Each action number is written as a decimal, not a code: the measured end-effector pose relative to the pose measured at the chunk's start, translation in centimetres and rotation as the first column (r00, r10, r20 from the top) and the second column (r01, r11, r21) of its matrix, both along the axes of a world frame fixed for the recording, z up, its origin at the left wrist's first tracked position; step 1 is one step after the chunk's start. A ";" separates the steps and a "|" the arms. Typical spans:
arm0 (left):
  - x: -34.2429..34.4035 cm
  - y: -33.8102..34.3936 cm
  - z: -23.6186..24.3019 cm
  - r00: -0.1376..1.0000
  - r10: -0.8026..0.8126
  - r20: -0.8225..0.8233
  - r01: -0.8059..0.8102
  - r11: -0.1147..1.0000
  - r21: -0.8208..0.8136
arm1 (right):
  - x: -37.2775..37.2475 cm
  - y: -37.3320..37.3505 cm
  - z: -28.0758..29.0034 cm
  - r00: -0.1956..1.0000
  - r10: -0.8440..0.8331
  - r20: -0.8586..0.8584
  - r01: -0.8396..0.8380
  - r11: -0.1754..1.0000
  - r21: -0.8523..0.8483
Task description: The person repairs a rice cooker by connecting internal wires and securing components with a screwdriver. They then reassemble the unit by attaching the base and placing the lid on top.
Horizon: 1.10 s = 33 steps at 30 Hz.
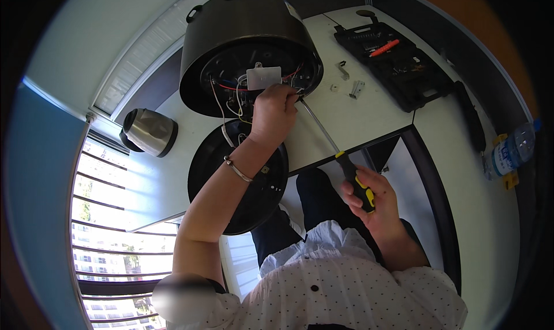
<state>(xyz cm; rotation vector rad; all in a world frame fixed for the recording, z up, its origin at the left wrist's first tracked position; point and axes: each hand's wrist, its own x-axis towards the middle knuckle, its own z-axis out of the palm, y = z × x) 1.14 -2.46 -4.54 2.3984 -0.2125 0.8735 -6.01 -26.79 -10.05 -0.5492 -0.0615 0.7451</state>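
A dark, pot-shaped electric cooker [236, 24] lies on its side on the table, its underside open toward me. Wires, metal parts and a pale rectangular plate [264, 77] show inside. Below it, a round black bottom cover [266, 194] hangs past the table edge, partly behind my left forearm. My left hand [276, 112] is closed in a pinch at the cooker's lower right rim; what the fingers hold is hidden. My right hand [374, 200] grips the black and yellow handle of a screwdriver [323, 128]. Its tip meets the rim beside my left fingers.
Small metal brackets [357, 89] lie right of the cooker. Beyond them is an open black tool case [398, 64] with a red-orange tool [385, 47]. A water bottle [511, 151] lies at the far right. A steel kettle [149, 132] stands left, near the window blinds [115, 220].
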 end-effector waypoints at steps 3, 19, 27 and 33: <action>0.0 0.0 0.0 1.000 0.009 0.003 -0.009 1.000 0.001 | 0.3 0.3 -0.3 0.972 -0.054 0.229 0.094 0.982 -0.164; 0.0 -0.2 -0.4 0.999 0.004 0.036 -0.007 0.998 0.067 | -0.3 1.5 0.1 0.895 -0.057 0.443 0.224 0.916 -0.334; 0.0 -0.4 0.1 0.999 0.035 -0.025 -0.036 0.997 -0.068 | 0.6 1.5 -1.9 0.508 -0.093 0.857 0.651 0.693 -0.310; 0.0 -0.1 0.1 0.999 0.044 0.005 -0.044 0.998 -0.046 | 0.0 1.5 0.1 0.007 0.272 0.962 0.933 0.344 -0.104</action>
